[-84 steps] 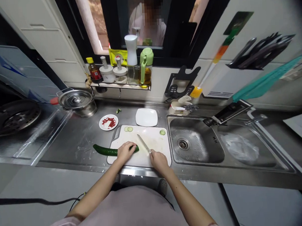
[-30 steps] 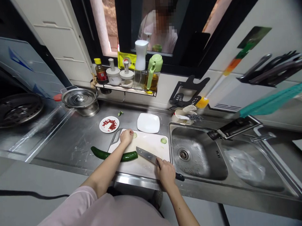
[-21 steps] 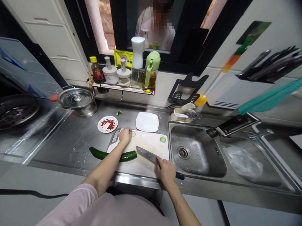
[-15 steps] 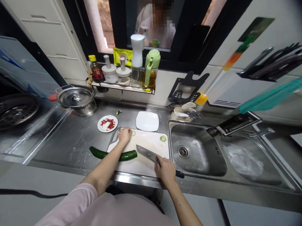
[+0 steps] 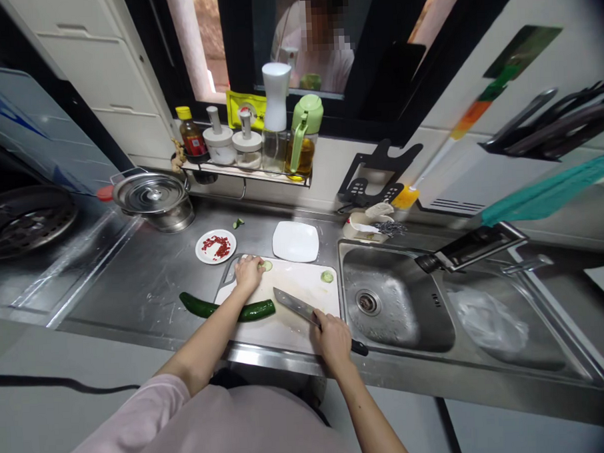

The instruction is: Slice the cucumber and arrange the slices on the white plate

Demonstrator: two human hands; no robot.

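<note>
My left hand (image 5: 249, 275) is over the upper left of the white cutting board (image 5: 297, 333), its fingers curled at the edge of a pale cucumber slice (image 5: 267, 265). The fingertips seem to pinch that slice, though they partly hide it. In my right hand (image 5: 333, 335) is a kitchen knife (image 5: 295, 303), gripped where blade meets black handle, its blade pointing up and left above the board. A long dark green cucumber (image 5: 256, 310) lies across the board's left edge, under my left forearm. Another cucumber piece (image 5: 327, 277) rests at the board's upper right.
Behind the board stand a white square plate (image 5: 295, 241) and a round plate (image 5: 201, 248) of chopped red pieces. Green scraps (image 5: 238, 223) lie nearby. To the right is the sink (image 5: 396, 309); a lidded steel pot (image 5: 169, 215) stands left. A bottle rack (image 5: 249, 172) hangs behind.
My left hand's fingers have shifted slightly at the cucumber slice, opening out a little. The knife, my right hand and the cucumber stay almost as they were; the view has tilted slightly.
</note>
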